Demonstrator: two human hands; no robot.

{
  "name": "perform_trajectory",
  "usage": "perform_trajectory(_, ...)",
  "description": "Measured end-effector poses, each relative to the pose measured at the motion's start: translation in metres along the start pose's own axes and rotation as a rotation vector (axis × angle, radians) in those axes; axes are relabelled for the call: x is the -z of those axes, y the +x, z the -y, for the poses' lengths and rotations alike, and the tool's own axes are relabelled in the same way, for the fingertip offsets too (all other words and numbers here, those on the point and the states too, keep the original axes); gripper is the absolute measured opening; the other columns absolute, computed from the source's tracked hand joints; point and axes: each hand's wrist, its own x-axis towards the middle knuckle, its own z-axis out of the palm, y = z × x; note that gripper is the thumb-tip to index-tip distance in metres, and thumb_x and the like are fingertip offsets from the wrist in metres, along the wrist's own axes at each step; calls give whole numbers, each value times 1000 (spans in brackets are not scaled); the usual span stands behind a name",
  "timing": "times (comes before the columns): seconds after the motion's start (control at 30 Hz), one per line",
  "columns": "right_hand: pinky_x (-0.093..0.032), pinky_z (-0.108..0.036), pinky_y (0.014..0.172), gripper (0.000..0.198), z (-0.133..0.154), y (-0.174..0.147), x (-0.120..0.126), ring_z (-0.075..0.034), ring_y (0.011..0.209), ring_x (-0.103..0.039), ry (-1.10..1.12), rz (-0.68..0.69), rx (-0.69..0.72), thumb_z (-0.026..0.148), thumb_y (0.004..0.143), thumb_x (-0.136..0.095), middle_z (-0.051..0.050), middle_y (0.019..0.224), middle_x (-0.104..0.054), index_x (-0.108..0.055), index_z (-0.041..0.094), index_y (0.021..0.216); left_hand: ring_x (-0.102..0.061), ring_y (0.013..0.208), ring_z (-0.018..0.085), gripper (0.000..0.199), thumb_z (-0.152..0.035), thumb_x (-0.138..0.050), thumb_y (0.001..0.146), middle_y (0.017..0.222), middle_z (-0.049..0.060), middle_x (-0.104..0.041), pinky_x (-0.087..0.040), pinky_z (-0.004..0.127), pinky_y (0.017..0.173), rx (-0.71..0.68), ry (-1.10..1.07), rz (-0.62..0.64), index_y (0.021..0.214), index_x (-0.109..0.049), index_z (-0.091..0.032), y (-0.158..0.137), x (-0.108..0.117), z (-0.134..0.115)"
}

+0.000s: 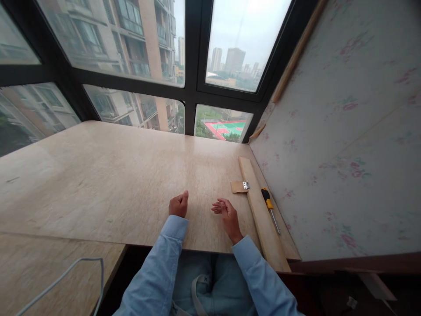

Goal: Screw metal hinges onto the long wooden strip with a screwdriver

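Note:
My left hand (178, 204) is closed in a loose fist with the thumb up, just above the stone-look countertop (108, 175); nothing shows in it. To its right, my right hand (227, 215) is open, palm turned inward and fingers loosely apart, holding nothing. A long wooden board (259, 210) lies along the right side, past my right hand. At its left edge a metal hinge (246, 185) joins it to a small wood piece (237, 187). A screwdriver (267, 199) with a black and yellow handle rests right of the board.
A wallpapered wall (355, 131) rises close on the right. Dark-framed windows (190, 66) stand behind the countertop. A pale cable (75, 263) curves over the lower surface (39, 272) at front left. A strap (197, 289) lies on my lap.

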Motion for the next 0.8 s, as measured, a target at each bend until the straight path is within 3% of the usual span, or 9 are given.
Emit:
perform_trajectory(0.27, -58, -46, 84, 34, 33, -23, 30, -22, 94, -71, 138, 39, 34, 47, 93, -47, -11, 124, -61, -55, 26, 120, -25, 47, 10, 51, -57, -38, 79, 53, -1, -19, -17, 29, 49, 18, 25, 4, 48, -20, -21, 0, 2, -5)
perform_trajectory(0.43, -52, -44, 95, 34, 52, -17, 71, -23, 113, -62, 26, 25, 117, 40, 89, -53, -8, 129, -58, -55, 29, 121, -25, 47, 10, 51, -56, -38, 80, 52, -1, -19, -16, 29, 49, 2, 37, -2, 48, -20, -21, 1, 3, -5)
perform_trajectory(0.5, -52, -40, 91, 34, 57, -9, 92, -23, 110, -62, -111, -51, 149, 43, 85, -59, -9, 120, -63, -60, 24, 113, -25, 47, 10, 51, -56, -38, 80, 52, -1, -19, -16, 28, 48, 1, 40, -3, 48, -20, -21, 1, 2, -5)
perform_trajectory(0.57, -52, -32, 75, 34, 60, 0, 114, -20, 85, -64, -293, -149, 128, 51, 82, -60, -7, 92, -68, -65, 19, 90, -25, 46, 10, 51, -56, -39, 80, 51, -1, -19, -17, 28, 48, 1, 46, -8, 48, -19, -21, 2, 2, -4)
perform_trajectory(0.67, -37, -25, 49, 55, 60, 14, 142, -12, 50, -46, -444, -272, 54, 65, 85, -47, 1, 51, -49, -49, 19, 55, -24, 46, 10, 51, -56, -39, 80, 50, -1, -19, -17, 28, 48, 2, 54, -19, 48, -19, -21, 3, 1, -3)
perform_trajectory(0.8, -22, -25, 41, 63, 53, 31, 164, -8, 41, -27, -397, -347, 4, 76, 81, -42, 6, 42, -29, -29, 24, 48, -25, 46, 10, 51, -57, -39, 79, 50, -1, -20, -18, 28, 48, -3, 61, -29, 48, -20, -21, 4, 1, -2)
